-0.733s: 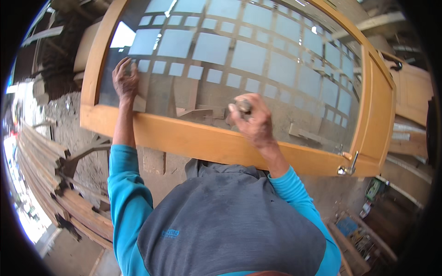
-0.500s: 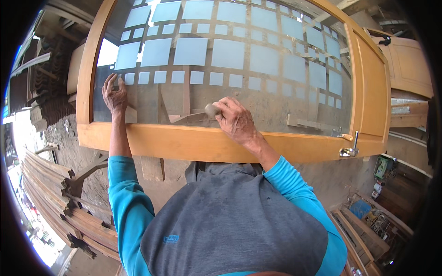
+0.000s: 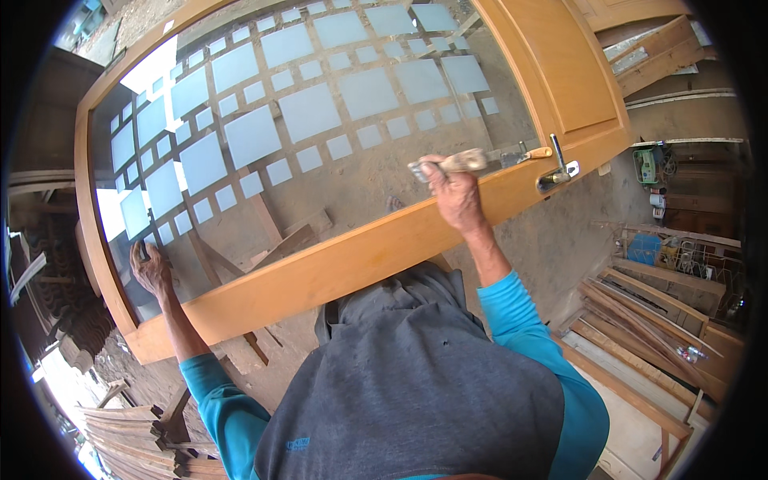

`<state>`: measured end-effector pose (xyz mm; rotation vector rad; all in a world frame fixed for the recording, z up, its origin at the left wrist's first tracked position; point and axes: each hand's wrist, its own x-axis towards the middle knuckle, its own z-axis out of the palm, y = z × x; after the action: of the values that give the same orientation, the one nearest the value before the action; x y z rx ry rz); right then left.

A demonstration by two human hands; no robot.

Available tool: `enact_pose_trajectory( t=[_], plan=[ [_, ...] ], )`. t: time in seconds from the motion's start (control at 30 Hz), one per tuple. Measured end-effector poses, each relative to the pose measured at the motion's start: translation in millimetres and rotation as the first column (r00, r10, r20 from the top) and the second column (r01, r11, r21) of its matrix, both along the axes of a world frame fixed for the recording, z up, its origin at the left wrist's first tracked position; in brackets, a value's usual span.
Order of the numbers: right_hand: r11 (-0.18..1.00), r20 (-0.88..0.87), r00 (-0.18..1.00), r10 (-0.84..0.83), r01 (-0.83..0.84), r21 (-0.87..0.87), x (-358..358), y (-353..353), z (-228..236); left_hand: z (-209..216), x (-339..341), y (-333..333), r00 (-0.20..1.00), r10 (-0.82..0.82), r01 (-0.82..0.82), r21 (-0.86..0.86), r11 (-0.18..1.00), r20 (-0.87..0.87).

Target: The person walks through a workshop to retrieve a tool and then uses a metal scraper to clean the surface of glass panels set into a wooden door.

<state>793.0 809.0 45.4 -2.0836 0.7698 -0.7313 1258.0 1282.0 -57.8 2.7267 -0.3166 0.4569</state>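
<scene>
In front of me lies a wooden door (image 3: 384,232) with a large glass pane (image 3: 352,180) that carries rows of pale blue frosted squares. My left hand (image 3: 152,270) rests at the pane's lower left corner, its fingers bent and apart, fingertips by a small square near the last large frosted square (image 3: 136,212). My right hand (image 3: 458,196) is closed round a wooden-handled tool (image 3: 466,161), above the pane near the door's near rail. The tool's handle points right and a greyish end shows at the left; motion blurs its exact kind.
A scraper with an orange handle (image 3: 538,153) lies near the metal door lever (image 3: 558,164). Wooden boards (image 3: 640,336) are stacked at lower right, more timber (image 3: 128,432) at lower left. A green machine (image 3: 650,166) stands on the right.
The view has turned, so the door now slants up to the right. My right hand has moved right toward the lever, and the tool in it has turned. My left hand stays near the pane's left end.
</scene>
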Motion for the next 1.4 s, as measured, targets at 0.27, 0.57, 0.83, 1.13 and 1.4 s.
enact_pose_trajectory(
  t=[0.27,0.57,0.83,1.13,1.4],
  plan=[
    [0.946,-0.033,0.965,-0.262,0.263,0.188,-79,-161,22,28,-99,-192,0.98,-0.128,0.105,-0.153,0.983,-0.151],
    [0.933,-0.145,0.984,-0.099,0.143,0.33,-92,-290,-10,8,-121,-273,0.98,0.172,-0.16,0.116,0.98,-0.099],
    [0.938,-0.241,0.969,0.056,0.032,0.344,-81,-309,-11,17,-127,-280,0.967,0.206,-0.195,0.079,0.978,-0.151],
    [0.932,-0.32,0.922,0.218,-0.1,0.347,-68,-334,-4,17,-124,-284,0.961,0.224,-0.213,0.084,0.973,-0.164],
    [0.937,-0.311,0.923,0.228,-0.121,0.328,-72,-335,-10,13,-119,-277,0.96,0.226,-0.219,0.063,0.974,-0.165]
  ],
)
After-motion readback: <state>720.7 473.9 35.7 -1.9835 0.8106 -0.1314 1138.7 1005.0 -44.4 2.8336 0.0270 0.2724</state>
